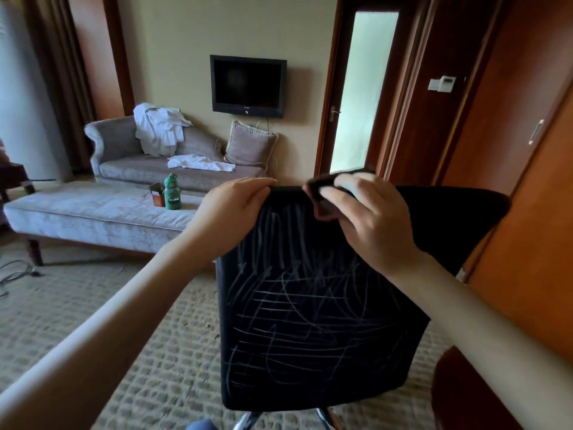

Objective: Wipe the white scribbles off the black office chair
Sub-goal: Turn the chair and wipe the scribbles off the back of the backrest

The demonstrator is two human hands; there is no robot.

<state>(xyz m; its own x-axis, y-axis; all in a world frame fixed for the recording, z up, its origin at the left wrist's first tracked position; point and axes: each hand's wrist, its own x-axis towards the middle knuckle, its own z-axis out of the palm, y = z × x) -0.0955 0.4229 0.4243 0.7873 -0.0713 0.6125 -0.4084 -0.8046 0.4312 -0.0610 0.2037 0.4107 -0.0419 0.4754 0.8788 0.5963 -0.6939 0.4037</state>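
The left hand [238, 206] hooks its fingers [257, 184] over the chair's [449, 218] top edge, probably to stop it swivelling, while the right hand [369, 225] clutches a cloth [322, 197] pressed against that edge, seemingly to work down through the scribbles [310, 315] covering the backrest.

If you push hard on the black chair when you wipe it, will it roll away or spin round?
The chair would probably swivel or shift, because it stands on a chrome base; any wheels are out of view. The left hand grips its top edge, likely steadying it. The carpet should slow any rolling.
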